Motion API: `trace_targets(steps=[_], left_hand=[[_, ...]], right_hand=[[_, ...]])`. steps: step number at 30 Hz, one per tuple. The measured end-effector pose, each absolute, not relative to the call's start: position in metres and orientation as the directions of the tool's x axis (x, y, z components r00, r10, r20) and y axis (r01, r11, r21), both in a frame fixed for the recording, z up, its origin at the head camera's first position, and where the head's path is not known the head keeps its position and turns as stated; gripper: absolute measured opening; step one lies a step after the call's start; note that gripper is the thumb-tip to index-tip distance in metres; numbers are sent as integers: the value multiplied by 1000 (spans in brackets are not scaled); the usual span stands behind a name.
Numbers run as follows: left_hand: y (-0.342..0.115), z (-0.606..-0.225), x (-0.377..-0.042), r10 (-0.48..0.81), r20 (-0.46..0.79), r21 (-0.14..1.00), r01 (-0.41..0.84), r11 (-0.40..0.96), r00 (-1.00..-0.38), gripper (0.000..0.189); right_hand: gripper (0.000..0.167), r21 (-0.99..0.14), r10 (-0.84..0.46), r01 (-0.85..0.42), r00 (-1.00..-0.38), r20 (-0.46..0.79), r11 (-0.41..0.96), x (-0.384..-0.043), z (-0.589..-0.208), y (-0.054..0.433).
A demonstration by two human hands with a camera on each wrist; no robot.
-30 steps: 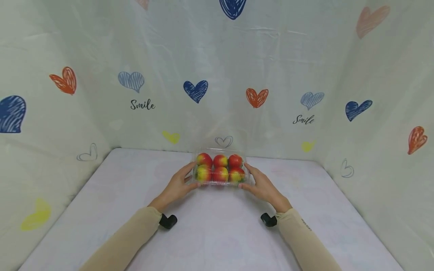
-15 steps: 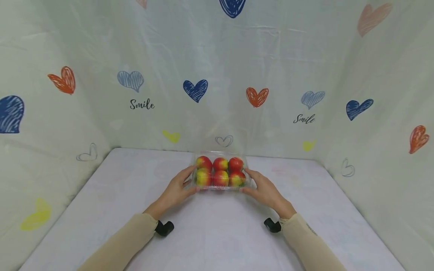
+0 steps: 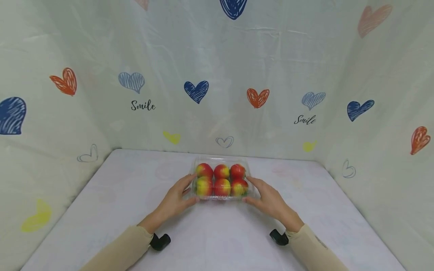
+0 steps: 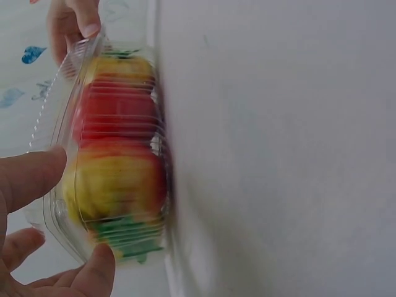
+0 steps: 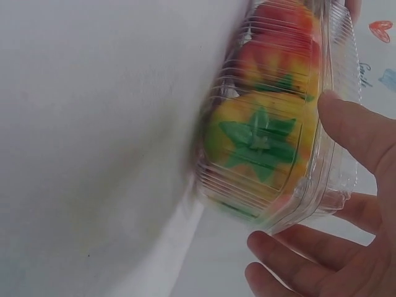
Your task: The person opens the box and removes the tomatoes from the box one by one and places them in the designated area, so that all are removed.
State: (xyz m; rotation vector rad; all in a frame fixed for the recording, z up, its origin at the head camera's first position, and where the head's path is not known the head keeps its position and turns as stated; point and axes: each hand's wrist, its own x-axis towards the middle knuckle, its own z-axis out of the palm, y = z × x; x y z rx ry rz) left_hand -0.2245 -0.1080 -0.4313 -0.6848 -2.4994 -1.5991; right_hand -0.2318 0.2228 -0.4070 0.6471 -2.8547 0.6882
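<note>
1. Slippage seems the likeliest trouble: left hand (image 3: 171, 203) and right hand (image 3: 271, 202) hold the smooth clear plastic container (image 3: 217, 198) only by its two ends, so if either loosened, that end could dip or drop.
2. Too hard a squeeze might bow the thin walls and spring the lid (image 5: 344, 55); I cannot tell whether it is latched.
3. A sharp tilt would probably shift the fruits (image 3: 222, 187) toward one end and unbalance the load.
4. Each hand is clamped on the container, the left at its left end and the right at its right end, thumbs on the near side.
5. The container is between the hands, over the far half of the tabletop (image 3: 217, 233); whether its base touches is unclear.
6. Inside, under the lid, sit six red-and-yellow fruits in two rows of three; green leaves (image 5: 260, 143) show through the right end.
</note>
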Motion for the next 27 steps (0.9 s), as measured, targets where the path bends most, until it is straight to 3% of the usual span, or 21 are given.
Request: trace_targets(steps=[16,20,27], left_hand=[[-107,-432,-199,340,310,819,431,378,-888,74],[-106,-431,-196,328,313,821,427,378,-891,75],[-105,-429,-195,242,164,875,254,413,-956,93]], right_hand=[[75,-348,-397,-465,-883,252,814,-204,-406,230],[76,-284,-413,-491,-862,293,824,-204,-405,230],[81,-142,-495,-587,-769,404,797,-209,-400,210]])
